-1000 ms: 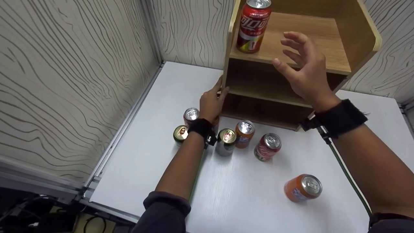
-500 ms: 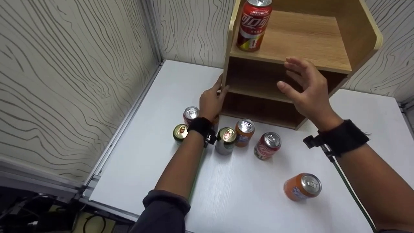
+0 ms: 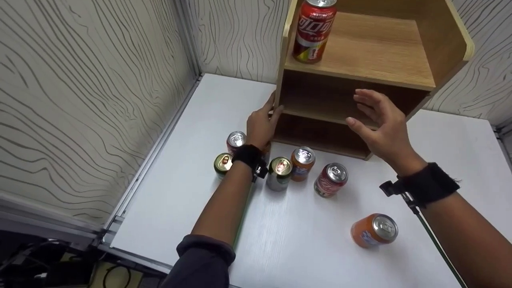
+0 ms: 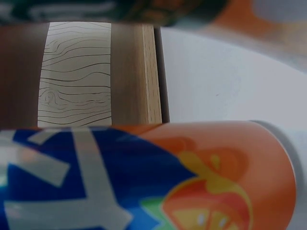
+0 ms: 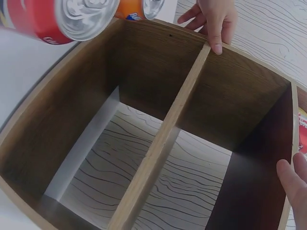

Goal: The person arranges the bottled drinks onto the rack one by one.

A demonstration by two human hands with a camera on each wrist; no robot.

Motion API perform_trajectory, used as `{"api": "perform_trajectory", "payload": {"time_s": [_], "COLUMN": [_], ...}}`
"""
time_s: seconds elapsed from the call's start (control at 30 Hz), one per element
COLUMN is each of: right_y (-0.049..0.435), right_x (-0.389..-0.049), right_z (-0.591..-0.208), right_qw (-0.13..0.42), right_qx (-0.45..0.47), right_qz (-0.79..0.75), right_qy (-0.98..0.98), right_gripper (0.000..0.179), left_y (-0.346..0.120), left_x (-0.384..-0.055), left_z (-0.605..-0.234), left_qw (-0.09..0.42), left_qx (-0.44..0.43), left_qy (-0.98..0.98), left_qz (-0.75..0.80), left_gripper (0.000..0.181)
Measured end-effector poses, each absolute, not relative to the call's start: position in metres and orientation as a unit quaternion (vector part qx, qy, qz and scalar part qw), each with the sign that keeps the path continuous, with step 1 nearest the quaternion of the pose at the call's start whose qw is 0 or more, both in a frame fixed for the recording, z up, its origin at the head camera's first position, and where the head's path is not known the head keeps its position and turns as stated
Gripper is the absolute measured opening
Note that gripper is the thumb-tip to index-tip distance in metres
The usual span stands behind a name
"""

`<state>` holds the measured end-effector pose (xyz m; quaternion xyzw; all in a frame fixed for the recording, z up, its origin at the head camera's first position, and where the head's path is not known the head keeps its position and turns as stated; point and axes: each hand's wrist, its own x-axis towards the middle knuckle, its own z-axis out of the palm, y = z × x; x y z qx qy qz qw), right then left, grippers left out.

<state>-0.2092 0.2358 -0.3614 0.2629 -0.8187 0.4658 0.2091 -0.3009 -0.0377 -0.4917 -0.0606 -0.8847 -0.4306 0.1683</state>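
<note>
A wooden shelf unit (image 3: pixel 356 78) stands on the table. My left hand (image 3: pixel 261 126) grips its left side panel, thumb on the front edge and fingers along the outer face; the right wrist view shows this hand (image 5: pixel 218 21) too. Before the lower openings, my right hand (image 3: pixel 385 126) hovers with fingers loosely bent and thumb apart, holding nothing. A red cola can (image 3: pixel 315 32) stands upright on the top board, at its left. Below my left wrist, a green-topped can (image 3: pixel 279 174) and an orange soda can (image 3: pixel 303 163) stand close together; the orange can (image 4: pixel 225 177) fills the lower left wrist view.
A red can (image 3: pixel 331 180) stands right of that pair, and another orange can (image 3: pixel 375 231) nearer the front. Left of my left wrist are a green can (image 3: pixel 223 165) and a red can (image 3: pixel 236 141). Patterned wall panels (image 3: pixel 236 40) border the white table (image 3: pixel 160 208).
My right hand has come down from in front of the top board to the middle opening, fingers still spread. The left hand stays on the side panel; the cans have not moved.
</note>
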Motion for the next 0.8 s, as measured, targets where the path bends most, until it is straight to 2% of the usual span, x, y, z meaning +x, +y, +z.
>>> {"api": "perform_trajectory", "payload": {"time_s": [0.43, 0.8], "right_y": [0.247, 0.259], "right_x": [-0.192, -0.179], "right_z": [-0.379, -0.401], "right_qw": [0.187, 0.191], "right_qx": [0.279, 0.293], "right_qz": [0.421, 0.397], "right_qy": [-0.843, -0.849], "right_gripper": [0.064, 0.069], "left_y": [-0.036, -0.037], "left_x": [-0.300, -0.302], "left_z": [-0.492, -0.491], "left_qw": [0.165, 0.159], "left_qx": [-0.056, -0.051], "left_qy": [-0.886, -0.888], "left_qz": [-0.429, -0.428], "left_gripper": [0.057, 0.058]}}
